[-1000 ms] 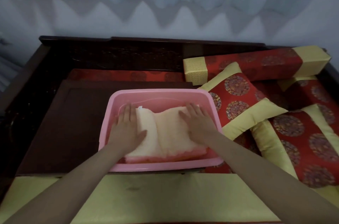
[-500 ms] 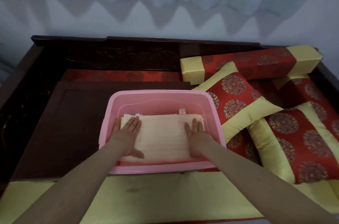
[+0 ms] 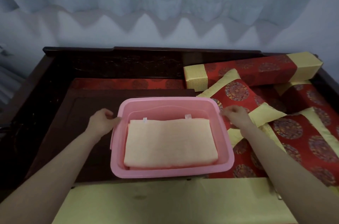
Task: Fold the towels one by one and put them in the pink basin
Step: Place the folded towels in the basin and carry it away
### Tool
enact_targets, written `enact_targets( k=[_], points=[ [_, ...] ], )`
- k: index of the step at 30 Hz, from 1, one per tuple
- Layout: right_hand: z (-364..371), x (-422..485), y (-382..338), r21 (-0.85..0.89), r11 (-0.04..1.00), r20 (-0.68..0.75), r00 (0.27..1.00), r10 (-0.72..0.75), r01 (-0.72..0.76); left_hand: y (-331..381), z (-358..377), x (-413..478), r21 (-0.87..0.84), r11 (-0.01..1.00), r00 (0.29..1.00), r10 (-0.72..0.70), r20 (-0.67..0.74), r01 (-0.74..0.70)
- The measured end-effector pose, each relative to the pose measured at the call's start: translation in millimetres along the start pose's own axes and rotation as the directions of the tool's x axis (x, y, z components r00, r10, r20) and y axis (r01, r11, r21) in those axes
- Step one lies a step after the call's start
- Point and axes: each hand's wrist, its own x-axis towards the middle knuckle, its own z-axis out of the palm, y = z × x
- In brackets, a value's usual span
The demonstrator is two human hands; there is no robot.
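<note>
A pink basin [image 3: 169, 172] stands on a dark wooden tray table in front of me. Inside it lies a folded cream-peach towel [image 3: 170, 143], flat, with two small white tags at its far edge; a pinker layer shows beneath its near edge. My left hand [image 3: 102, 121] is curled at the basin's left rim, fingers touching the rim. My right hand [image 3: 236, 116] is curled at the basin's right rim, fingers closed by the edge. Neither hand touches the towel.
Red and yellow patterned cushions [image 3: 244, 99] and a long bolster [image 3: 253, 69] lie right of the basin. A dark wooden bench back [image 3: 128, 62] runs behind. A yellow cloth strip [image 3: 165, 201] covers the near edge. Pale curtains hang behind.
Both hands pressed the towel flat in the basin, then lifted off it and moved outward to the basin's left and right rims. The towel now lies smooth.
</note>
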Motion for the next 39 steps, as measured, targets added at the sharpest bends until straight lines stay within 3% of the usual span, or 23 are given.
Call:
enact_targets(
  k=[2,3,7,12,17,22,26,32,39],
  points=[
    [-2,-2,5,0.079,0.981,0.124,0.978,0.167,-0.178,-3,-3,-1,-0.239,0.949,0.968,-0.162,0.191,0.206],
    [-3,-3,6,0.118,0.965,0.171,0.962,0.212,-0.234,-3,-5,-1,-0.274,0.927,0.948,-0.187,0.256,0.257],
    [-2,-5,11,0.253,0.91,0.258,0.929,0.264,-0.329,-2,-10,-3,-0.314,0.876,0.89,-0.229,0.395,0.365],
    [0,-10,13,0.23,0.893,0.264,0.908,0.325,-0.386,-2,-12,-11,-0.298,0.859,0.839,-0.235,0.491,0.415],
    [-22,-26,27,0.218,0.907,0.181,0.928,0.325,-0.36,18,-4,-16,-0.268,0.909,0.845,-0.144,0.514,0.318],
    [-92,-68,71,0.245,0.905,-0.022,0.931,0.363,-0.347,80,35,-32,-0.175,0.982,0.858,0.027,0.513,0.074],
    [-163,-125,110,0.334,0.868,-0.146,0.889,0.434,-0.369,136,84,-71,-0.157,0.987,0.801,0.129,0.585,-0.044],
    [-288,-217,197,0.477,0.797,-0.271,0.8,0.535,-0.371,232,181,-173,-0.168,0.967,0.653,0.255,0.713,-0.194],
    [-423,-297,316,0.622,0.712,-0.331,0.715,0.615,-0.325,312,331,-313,-0.221,0.934,0.579,0.349,0.737,-0.281]
  ],
)
